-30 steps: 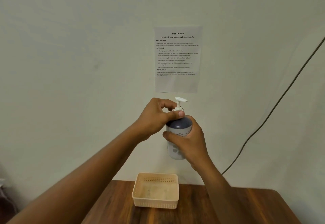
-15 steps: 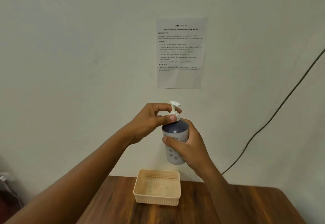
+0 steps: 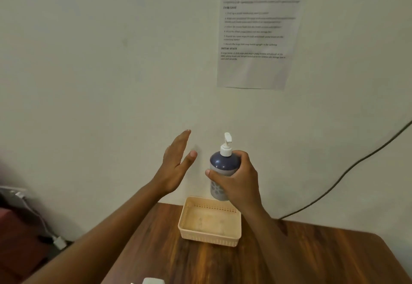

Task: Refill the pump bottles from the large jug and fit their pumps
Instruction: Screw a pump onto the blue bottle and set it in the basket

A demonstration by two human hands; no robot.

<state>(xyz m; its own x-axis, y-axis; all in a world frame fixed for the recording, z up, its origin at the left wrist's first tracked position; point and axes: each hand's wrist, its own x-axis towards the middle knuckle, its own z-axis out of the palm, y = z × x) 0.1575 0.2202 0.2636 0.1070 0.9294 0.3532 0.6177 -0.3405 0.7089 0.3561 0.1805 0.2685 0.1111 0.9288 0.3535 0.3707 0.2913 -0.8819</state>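
Wooden surface (image 3: pixel 312 259) below, against a pale wall. Cream basket (image 3: pixel 189 230) resting on it, near the far edge. Bottle (image 3: pixel 223 167) held upright in the air just above the basket, white pump (image 3: pixel 226 146) fitted on top. Right hand (image 3: pixel 242 184) wrapped round the bottle. Left hand (image 3: pixel 175 167) beside it, fingers straight and spread, touching nothing.

The right hand (image 3: pixel 239 181) is raised, fingers and thumb curled round a bottle (image 3: pixel 223 167). The left hand (image 3: pixel 176 165) is beside it, apart, fingers straight, palm toward the bottle, forearm extended.
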